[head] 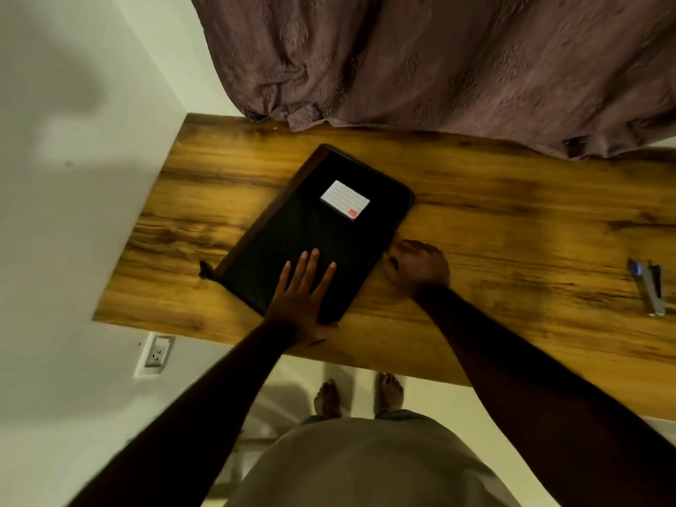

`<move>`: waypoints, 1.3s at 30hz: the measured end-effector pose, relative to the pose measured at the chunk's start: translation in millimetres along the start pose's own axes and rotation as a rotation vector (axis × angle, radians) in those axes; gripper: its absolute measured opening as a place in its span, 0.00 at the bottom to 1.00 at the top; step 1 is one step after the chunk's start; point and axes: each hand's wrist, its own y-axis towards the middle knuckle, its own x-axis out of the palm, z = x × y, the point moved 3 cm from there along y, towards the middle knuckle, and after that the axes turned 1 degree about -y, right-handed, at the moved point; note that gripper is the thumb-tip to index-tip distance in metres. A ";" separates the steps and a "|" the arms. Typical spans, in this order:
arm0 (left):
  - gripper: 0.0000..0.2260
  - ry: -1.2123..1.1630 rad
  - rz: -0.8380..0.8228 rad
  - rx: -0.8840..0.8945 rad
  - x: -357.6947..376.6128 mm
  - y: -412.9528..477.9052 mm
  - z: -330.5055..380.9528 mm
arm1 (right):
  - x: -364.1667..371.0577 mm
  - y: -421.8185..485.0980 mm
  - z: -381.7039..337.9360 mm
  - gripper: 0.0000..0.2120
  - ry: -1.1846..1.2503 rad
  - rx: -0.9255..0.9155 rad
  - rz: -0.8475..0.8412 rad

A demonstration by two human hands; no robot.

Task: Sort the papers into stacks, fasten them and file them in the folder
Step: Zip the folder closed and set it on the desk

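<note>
Now the left hand point(305, 300), fingers spread, pins the closed black zip folder point(314, 232) near the desk's point(512, 221) left end; the right hand point(417, 267), curled, seemingly works its zipper edge.

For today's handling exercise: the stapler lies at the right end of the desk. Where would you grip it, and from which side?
Grip the stapler across its long narrow body, near the middle, coming straight down from above. It lies flat on the wooden desk with bare wood all round, so fingers can close on both long sides. The right hand is nearer, though it is at the folder's edge.
</note>
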 end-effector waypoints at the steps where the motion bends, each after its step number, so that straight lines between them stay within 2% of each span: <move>1: 0.54 0.023 -0.008 0.026 0.0 -6.4 -6.3 | -0.2 -0.9 2.6 0.11 -0.002 0.023 -0.016; 4: 0.53 0.093 -0.019 0.095 -1.7 -24.5 -29.5 | -3.3 -3.4 12.8 0.09 -0.015 0.085 -0.061; 8: 0.48 0.092 -0.059 0.161 -5.4 -41.5 -59.1 | -2.9 -10.0 28.0 0.15 -0.008 0.153 -0.094; 11: 0.46 0.036 -0.101 0.132 -14.9 -36.6 -59.5 | -5.3 -16.6 32.4 0.15 0.019 0.129 -0.059; 13: 0.47 -0.030 -0.062 0.096 -26.4 -22.5 -43.1 | -9.4 -18.2 34.1 0.14 0.044 0.106 -0.048; 18: 0.42 -0.076 0.049 0.222 -48.7 55.8 36.3 | -9.7 -16.2 37.8 0.19 0.083 0.085 -0.079; 20: 0.43 -0.139 0.038 0.178 -55.6 88.2 65.7 | -11.8 -14.7 36.6 0.23 0.084 0.069 -0.095; 23: 0.50 -0.245 0.010 -0.016 -55.8 116.6 82.9 | -12.9 -12.2 38.2 0.25 0.111 0.063 -0.157; 25: 0.56 -0.329 -0.044 -0.152 -47.9 120.9 75.3 | -14.3 -12.7 39.4 0.24 0.109 0.060 -0.151; 27: 0.57 -0.266 -0.072 -0.173 -38.6 116.6 65.3 | -13.9 -12.8 39.4 0.22 0.079 0.036 -0.129; 31: 0.53 -0.163 -0.075 -0.131 -28.2 104.1 60.9 | -14.0 -6.9 43.1 0.17 0.014 0.042 -0.169; 34: 0.48 -0.141 -0.045 -0.120 -22.8 95.5 61.5 | -17.4 -0.2 52.6 0.09 0.021 0.057 -0.218; 39: 0.43 -0.074 0.000 -0.079 -21.0 83.2 63.5 | -19.3 10.1 60.7 0.10 -0.005 0.039 -0.247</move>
